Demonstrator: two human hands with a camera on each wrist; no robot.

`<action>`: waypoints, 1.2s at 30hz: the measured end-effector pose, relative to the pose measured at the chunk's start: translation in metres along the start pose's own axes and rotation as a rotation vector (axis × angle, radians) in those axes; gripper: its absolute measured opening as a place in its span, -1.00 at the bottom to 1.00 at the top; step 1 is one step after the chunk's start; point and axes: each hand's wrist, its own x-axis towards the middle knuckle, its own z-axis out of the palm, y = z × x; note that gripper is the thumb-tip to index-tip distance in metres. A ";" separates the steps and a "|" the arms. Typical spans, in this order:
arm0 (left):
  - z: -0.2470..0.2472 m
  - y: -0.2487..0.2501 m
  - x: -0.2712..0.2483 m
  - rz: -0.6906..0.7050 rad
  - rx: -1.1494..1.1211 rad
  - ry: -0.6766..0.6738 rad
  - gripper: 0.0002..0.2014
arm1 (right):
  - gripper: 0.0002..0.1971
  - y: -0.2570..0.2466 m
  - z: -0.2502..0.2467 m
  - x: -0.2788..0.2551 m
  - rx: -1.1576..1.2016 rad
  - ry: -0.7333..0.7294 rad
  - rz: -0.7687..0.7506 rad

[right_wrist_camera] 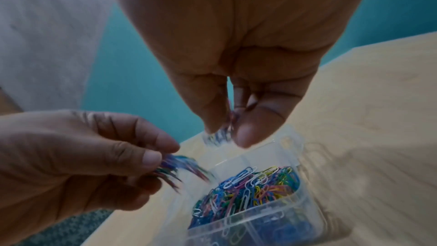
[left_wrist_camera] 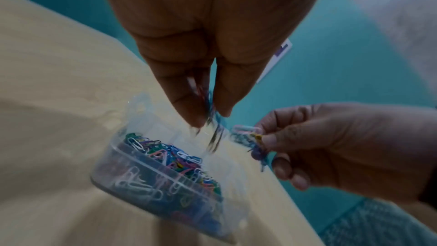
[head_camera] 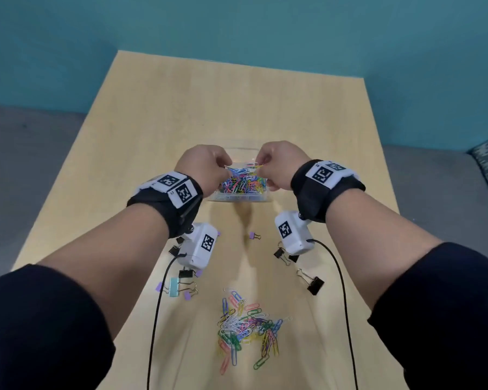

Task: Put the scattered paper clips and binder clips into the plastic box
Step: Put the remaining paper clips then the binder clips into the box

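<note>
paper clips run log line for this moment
left hand: pinches paper clips | right hand: pinches clips | over plastic box | loose pile, binder clips on table

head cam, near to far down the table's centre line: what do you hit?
Pile of loose paper clips → lone purple binder clip → plastic box with both hands above it, left hand and right hand each pinching clips → bare table → teal wall.

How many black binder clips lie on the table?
5 black binder clips: one and another at the left wrist camera, three more by the right wrist camera. The cameras may hide others.
</note>
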 end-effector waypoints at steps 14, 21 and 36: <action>0.056 -0.089 -0.209 -0.035 -0.114 -0.775 -0.83 | -0.86 0.083 0.095 -0.210 -0.051 -0.693 -0.054; 0.101 -0.102 -0.228 -0.150 -0.326 -0.399 -0.69 | -0.78 0.072 0.141 -0.214 0.114 -0.545 0.012; 0.119 -0.099 -0.214 0.293 0.617 -0.215 -0.22 | -0.21 0.094 0.167 -0.235 -0.438 -0.042 -0.054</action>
